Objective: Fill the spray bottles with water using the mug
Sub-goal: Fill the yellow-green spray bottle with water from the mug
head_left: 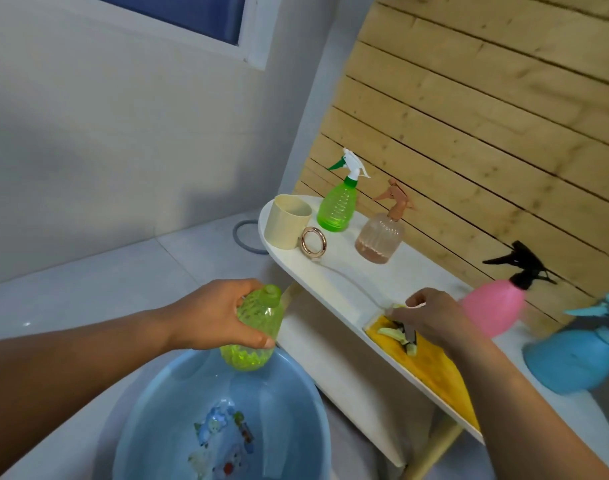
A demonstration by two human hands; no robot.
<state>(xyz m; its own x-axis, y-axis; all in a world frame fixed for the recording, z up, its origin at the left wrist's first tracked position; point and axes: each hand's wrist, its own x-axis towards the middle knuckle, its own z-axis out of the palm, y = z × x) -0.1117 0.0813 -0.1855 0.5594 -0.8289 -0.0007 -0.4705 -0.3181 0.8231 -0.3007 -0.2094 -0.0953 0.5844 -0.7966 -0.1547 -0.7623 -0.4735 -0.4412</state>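
The left hand [213, 313] has its grip clamped on a yellow-green bottle [253, 329] with no top on it. The fingers and thumb curl round the bottle's bumpy sides, and it hangs just over the near rim of a blue basin [223, 420] with its open neck up. The basin sits low on the floor and has cartoon pictures on its bottom. The right hand [434, 315] rests on the white table [334, 268], with its grip pinched together on a yellow-green spray top [401, 332]. The spray top lies on a yellow cloth [431, 368] at the table's near edge, and a thin clear tube [351, 278] runs from it across the table. The cream mug [288, 221] stands at the far end of the table, well apart from both hands. Just beside it is a gold ring [313, 241]. Next come a green spray bottle [338, 202] and a clear brown spray bottle [381, 235], both standing up. Near the right hand is a pink spray bottle [497, 303] with a black top. A blue spray bottle [576, 358] is at the right edge, and it looks blurry. A wooden wall [486, 116] is behind the table.
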